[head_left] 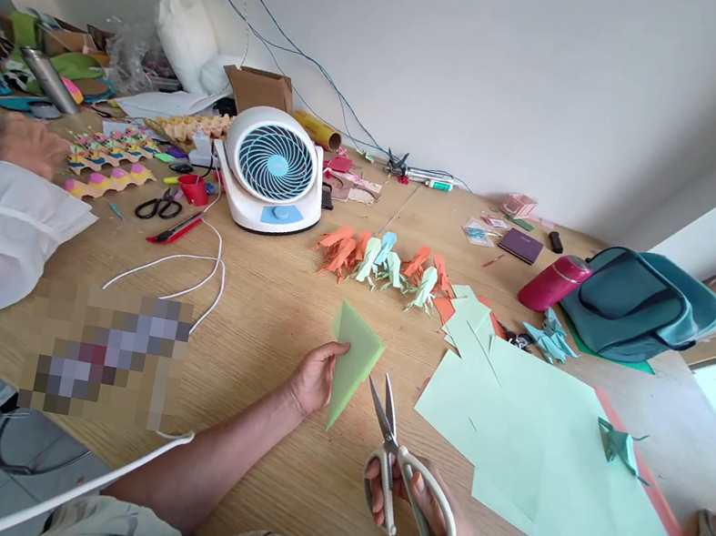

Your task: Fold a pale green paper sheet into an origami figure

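In my left hand (313,378) is a folded sheet of light green paper (356,360), pinched at its left side and held up above the wooden table. My right hand (420,501) grips a pair of scissors (392,445) with white handles. Their blades are slightly parted, tips pointing up toward the paper's right edge but apart from it. Large pale green sheets (510,424) lie to the right of the scissors. Beyond the paper stands a cluster of folded paper animals (369,261) in orange, pale green and blue.
A white fan (274,170) stands at the back. At the left are a co-worker's hands (27,140), black scissors (159,205), a red cutter (178,227) and a white cable (219,271). A pink bottle (555,282) and teal bag (642,304) stand back right.
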Motion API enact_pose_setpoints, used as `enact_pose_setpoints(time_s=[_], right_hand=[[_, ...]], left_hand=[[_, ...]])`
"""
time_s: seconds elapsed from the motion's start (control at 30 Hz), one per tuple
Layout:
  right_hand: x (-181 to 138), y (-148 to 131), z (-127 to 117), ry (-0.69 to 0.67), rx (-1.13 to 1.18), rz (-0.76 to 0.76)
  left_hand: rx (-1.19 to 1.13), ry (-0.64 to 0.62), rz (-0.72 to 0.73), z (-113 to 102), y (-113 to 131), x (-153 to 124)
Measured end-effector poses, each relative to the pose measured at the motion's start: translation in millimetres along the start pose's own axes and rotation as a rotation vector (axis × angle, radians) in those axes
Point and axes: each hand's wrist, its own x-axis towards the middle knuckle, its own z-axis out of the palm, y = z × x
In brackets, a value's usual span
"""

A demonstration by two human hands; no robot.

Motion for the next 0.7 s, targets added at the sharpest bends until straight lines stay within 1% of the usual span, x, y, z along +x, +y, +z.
enact_pose_setpoints(time_s=[0.3,0.47,0.7], right_hand=[[0,3,-1,0.007,-0.02,0.051],[0,9,-3,0.012,0.014,0.008],[-1,11,-6,0.048,0.025,-0.003]], left_hand=[[0.037,-0.002,0.062,0,-3,2],[0.088,-0.029,0.076,-3,-7,3],[0.176,-0.069,0.12,-4,-9,1]])
